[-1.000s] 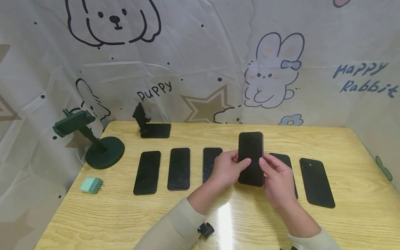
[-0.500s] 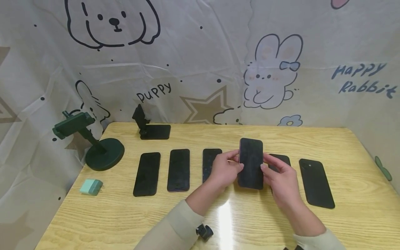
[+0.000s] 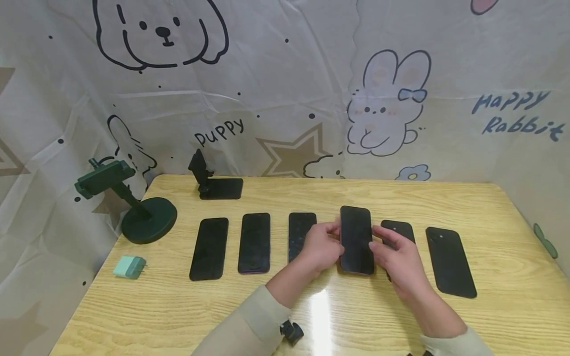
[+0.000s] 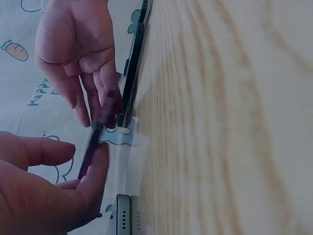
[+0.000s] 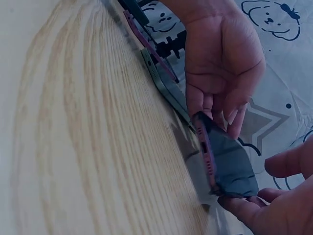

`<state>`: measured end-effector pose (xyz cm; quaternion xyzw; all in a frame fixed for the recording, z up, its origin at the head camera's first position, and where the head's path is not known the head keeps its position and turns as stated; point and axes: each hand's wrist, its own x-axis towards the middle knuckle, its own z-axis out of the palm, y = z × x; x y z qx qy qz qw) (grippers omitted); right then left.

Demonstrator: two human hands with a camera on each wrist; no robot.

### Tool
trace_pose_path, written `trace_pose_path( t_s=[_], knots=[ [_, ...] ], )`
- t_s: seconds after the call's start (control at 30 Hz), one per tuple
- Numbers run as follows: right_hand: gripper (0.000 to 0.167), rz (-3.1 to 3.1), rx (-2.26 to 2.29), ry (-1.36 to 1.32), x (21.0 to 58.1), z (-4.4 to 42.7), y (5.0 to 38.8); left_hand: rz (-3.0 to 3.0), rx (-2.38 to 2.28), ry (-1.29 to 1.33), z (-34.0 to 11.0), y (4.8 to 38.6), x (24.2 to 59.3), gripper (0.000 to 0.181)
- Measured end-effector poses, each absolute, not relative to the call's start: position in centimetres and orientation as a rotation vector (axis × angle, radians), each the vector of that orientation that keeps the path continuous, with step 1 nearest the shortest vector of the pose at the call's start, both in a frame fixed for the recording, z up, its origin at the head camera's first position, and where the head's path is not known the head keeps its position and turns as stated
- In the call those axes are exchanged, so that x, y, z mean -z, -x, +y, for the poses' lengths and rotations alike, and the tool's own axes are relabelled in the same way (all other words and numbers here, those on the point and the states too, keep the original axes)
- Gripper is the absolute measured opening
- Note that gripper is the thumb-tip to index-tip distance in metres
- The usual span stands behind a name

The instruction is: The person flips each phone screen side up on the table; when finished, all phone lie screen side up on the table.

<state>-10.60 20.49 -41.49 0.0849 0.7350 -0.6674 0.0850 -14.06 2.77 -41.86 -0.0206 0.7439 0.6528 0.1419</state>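
Note:
Both hands hold a dark phone (image 3: 356,241) (image 4: 90,152) (image 5: 231,159) between them by its long edges, black face up and tilted, above the table. My left hand (image 3: 318,248) (image 4: 58,193) (image 5: 222,63) has its fingers at the phone's left edge, its thumb standing apart from the face in the left wrist view. On the opposite edge are the fingers of my right hand (image 3: 403,264) (image 4: 80,44) (image 5: 283,205), and its thumb is likewise raised in the right wrist view. The fingertips behind the phone are partly hidden.
Phones lie left (image 3: 209,248) (image 3: 255,243), beside the left hand (image 3: 300,232), partly behind the right hand (image 3: 398,228) and far right (image 3: 451,262). Behind stand a green stand (image 3: 149,220) and a black stand (image 3: 222,189); a mint charger (image 3: 129,267) lies front left.
The held phone has come down toward the table and slightly nearer. The left thumb has slid from its face to the left edge, and the right hand has lowered a little.

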Motion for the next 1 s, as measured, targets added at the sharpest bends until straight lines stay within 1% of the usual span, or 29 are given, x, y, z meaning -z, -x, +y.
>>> trace_pose_path(
  t_s=[0.3,0.53,1.0],
  knots=[
    [0.056,2.173,1.945,-0.199,41.8,20.8,10.7,2.13,-1.839,0.099,2.7,13.6,41.7,0.054],
    [0.059,2.191,1.873,-0.141,42.1,21.0,10.8,2.148,-1.791,0.165,2.5,13.2,41.5,0.057],
    [0.058,2.213,1.819,-0.083,42.0,20.8,11.1,2.224,-1.77,0.157,2.2,13.1,41.5,0.055]
  ],
)
